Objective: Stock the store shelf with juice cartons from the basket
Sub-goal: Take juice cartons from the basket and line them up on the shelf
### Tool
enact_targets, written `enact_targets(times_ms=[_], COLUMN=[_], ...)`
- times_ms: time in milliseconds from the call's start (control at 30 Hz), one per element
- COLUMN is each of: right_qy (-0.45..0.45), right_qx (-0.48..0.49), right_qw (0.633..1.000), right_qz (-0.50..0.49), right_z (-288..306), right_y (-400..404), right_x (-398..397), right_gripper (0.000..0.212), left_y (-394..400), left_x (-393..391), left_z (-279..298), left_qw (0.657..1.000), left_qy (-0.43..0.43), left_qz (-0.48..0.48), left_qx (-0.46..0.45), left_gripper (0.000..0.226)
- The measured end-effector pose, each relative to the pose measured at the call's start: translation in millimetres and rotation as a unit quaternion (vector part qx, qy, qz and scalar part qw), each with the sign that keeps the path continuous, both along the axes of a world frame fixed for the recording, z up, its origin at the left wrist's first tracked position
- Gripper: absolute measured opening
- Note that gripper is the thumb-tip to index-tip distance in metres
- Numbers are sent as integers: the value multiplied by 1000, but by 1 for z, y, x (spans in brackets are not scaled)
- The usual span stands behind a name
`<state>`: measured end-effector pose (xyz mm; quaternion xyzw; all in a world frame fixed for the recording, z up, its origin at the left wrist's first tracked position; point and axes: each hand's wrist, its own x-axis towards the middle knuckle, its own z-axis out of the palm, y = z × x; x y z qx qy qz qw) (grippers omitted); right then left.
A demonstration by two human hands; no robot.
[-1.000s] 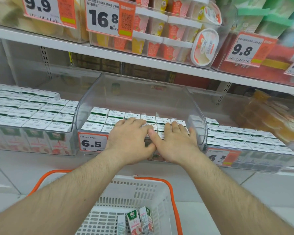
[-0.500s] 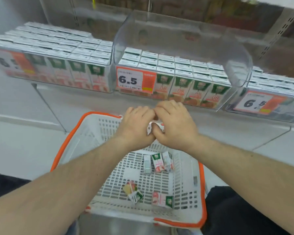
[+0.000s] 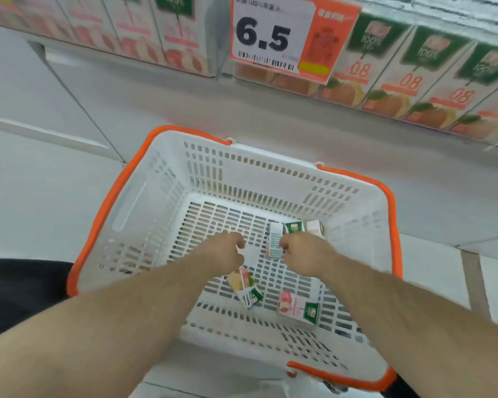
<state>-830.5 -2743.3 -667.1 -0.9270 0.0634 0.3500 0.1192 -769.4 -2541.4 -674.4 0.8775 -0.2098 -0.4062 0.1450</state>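
Note:
A white basket with an orange rim (image 3: 167,179) sits below the shelf. Several small juice cartons lie on its floor. Both my hands reach down into it. My right hand (image 3: 305,255) has its fingers curled against the side of a white carton (image 3: 273,242), which stands next to two more cartons (image 3: 295,226). My left hand (image 3: 226,254) hovers with loosely curled fingers and nothing between them, just above a tilted carton (image 3: 246,290). Another carton (image 3: 298,308) lies flat nearer to me. Rows of cartons (image 3: 391,73) fill the shelf above.
An orange price tag reading 6.5 (image 3: 282,38) hangs on the shelf front over the basket. More cartons (image 3: 144,33) stand in the bin at the upper left. Pale floor tiles (image 3: 41,191) surround the basket. Dark clothing (image 3: 20,294) shows at the left edge.
My hands left the shelf cartons, dropped together past the basket rim, then parted and went down to the cartons on the basket floor. The view tilted downward.

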Motion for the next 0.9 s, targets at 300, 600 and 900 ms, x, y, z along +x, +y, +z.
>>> enact_targets(times_ms=[300,600,900], right_qy=[81,-28,-13], right_qx=[136,194,344], right_qw=[974,935,812], right_qz=[-161,-294,-471], right_z=[-54,-50,14], right_y=[15,5,-3], right_x=[-10,-13,3], right_gripper=[70,16,76], left_y=[-16,-15,14], left_x=[-22,-22,31], left_z=[-63,-72,6], left_qw=[901,921,951], left_qy=[-139,-97,164], left_qz=[-409,-371,227], left_qx=[20,64,-127], left_gripper=[64,63,16])
